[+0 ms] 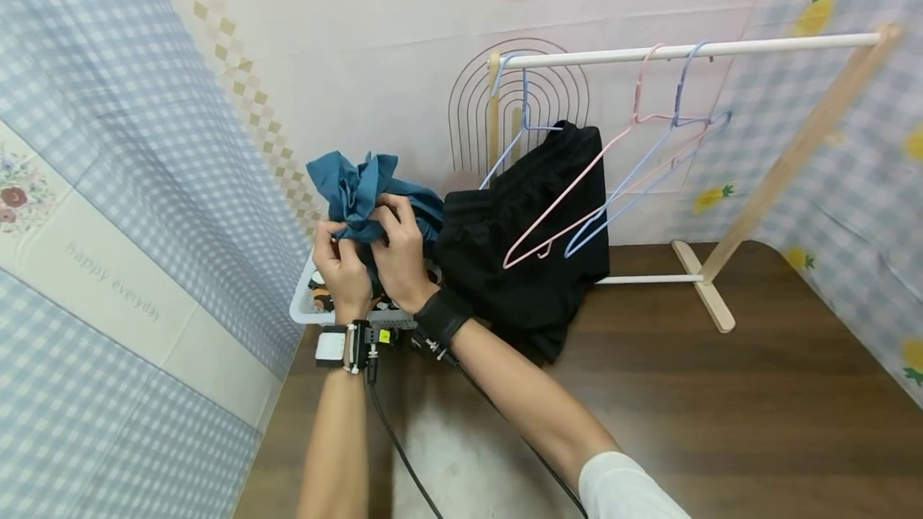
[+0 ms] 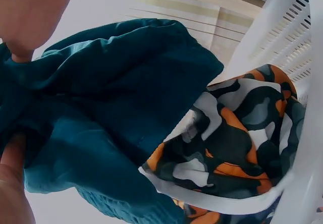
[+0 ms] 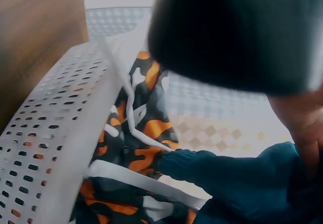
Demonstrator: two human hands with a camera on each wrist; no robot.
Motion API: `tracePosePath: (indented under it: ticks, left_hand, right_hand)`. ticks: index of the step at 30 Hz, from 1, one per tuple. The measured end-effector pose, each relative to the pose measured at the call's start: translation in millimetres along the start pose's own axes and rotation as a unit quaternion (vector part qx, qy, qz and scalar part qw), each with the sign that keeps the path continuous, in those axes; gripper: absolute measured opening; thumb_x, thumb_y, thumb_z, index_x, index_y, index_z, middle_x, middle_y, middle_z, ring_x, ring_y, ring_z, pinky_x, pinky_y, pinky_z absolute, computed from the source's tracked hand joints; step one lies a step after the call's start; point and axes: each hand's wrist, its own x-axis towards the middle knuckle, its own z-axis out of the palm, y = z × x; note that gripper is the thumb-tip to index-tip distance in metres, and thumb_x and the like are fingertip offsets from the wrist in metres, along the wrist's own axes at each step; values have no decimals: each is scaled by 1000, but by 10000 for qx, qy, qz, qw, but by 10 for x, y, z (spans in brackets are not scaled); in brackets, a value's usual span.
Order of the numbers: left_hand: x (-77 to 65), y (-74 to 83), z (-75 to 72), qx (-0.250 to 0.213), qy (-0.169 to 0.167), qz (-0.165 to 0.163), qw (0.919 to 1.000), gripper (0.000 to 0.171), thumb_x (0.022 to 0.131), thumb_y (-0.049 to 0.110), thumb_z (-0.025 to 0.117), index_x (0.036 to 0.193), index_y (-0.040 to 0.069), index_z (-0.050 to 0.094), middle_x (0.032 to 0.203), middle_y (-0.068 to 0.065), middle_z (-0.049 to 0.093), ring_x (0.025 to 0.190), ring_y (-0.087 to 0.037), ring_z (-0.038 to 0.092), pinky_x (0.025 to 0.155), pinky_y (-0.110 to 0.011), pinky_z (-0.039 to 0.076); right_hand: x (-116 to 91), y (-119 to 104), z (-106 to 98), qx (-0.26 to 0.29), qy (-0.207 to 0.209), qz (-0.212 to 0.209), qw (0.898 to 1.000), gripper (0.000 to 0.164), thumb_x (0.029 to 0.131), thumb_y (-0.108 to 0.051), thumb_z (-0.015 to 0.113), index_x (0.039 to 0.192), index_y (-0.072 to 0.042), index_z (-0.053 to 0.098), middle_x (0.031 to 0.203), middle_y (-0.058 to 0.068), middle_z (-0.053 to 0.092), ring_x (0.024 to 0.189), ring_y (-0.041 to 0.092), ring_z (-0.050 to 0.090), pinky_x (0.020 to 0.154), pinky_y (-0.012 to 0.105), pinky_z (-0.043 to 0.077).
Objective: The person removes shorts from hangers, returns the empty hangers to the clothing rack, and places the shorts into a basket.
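Observation:
A teal cloth garment [image 1: 356, 187] is bunched up above the white basket [image 1: 306, 301], pinched between the thumb and fingers of my left hand [image 1: 344, 272]. My right hand [image 1: 401, 256] grips the same garment just to the right, with its fingers bent into the folds. In the left wrist view the teal cloth [image 2: 116, 93] spreads over part of a camouflage garment [image 2: 237, 138] in orange, black, grey and white. From the right wrist, a gathered edge of the teal garment [image 3: 197, 164] shows; a dark blurred shape hides much of that hand.
Black shorts [image 1: 526, 239] hang from a blue hanger [image 1: 525, 98] at the rack's left end. A pink hanger [image 1: 570, 235] and another blue hanger [image 1: 649, 170] hang on the white rail [image 1: 764, 46]. The rack's wooden foot [image 1: 703, 287] stands on the brown table [image 1: 779, 391].

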Motion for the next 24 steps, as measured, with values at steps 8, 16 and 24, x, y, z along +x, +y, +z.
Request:
tracePosePath:
  ticks: [8,16,24]
  left_hand:
    - [-41,-130,-58,-231,-102,-259,9993,13,107,-8,44,98,-17,48,92,-1,56,76,-13,51,71,-33,40]
    - [14,23,-42,243,-275,-460,9983,12,104,-12,47,93,-9,52,77,0,49,60,-10,37,62,-27,32]
    - [109,-308,-65,1203,-549,-794,9880,18,104,-5,57,119,-4,68,86,-12,58,69,-15,46,70,-30,36]
  right_hand:
    - [-118,126,92,-187,-54,-12,9998,28,100,4,68,127,10,68,127,26,57,116,37,60,93,36,55]
    - [-162,221,160,-468,-110,62,9988,28,100,3,68,127,8,69,123,23,62,111,33,64,92,32,56]
    - [-103,312,111,-989,-558,447,9925,28,98,8,68,125,4,72,128,18,64,118,30,64,99,31,54]
